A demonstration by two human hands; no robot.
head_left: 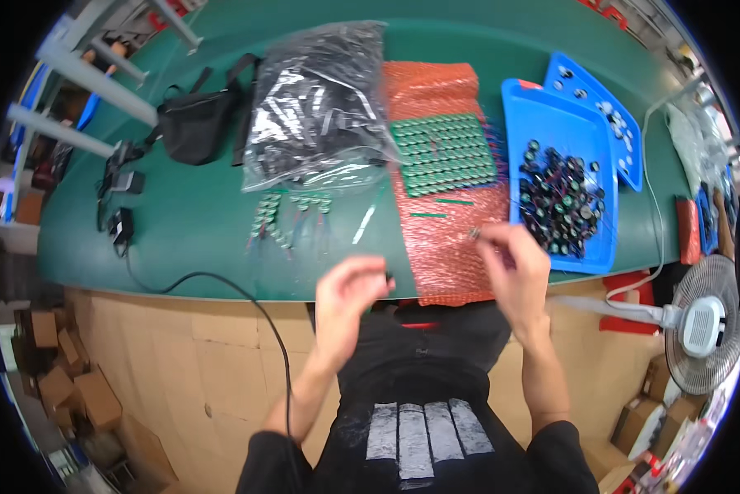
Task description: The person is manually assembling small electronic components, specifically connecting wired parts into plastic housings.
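My left hand (347, 298) is over the table's front edge, its thumb and fingers closed on a small dark part (389, 280), too small to name. To the right, above the red bubble wrap (436, 267), my right hand (518, 267) pinches a small round component (474, 234). A panel of green circuit boards (444, 152) lies on the wrap, with two thin green strips (428, 216) in front of it. Small green boards with wires (267, 216) rest in groups on the table, left of the wrap. A blue tray (514, 148) at the right holds many small black round parts with wires.
A clear plastic bag of black items (320, 107) and a black pouch (195, 123) lie on the green table (197, 206). Another blue tray (580, 70) with small white parts sits behind. A black cable (263, 309) hangs near my left arm; a fan (703, 325) stands right.
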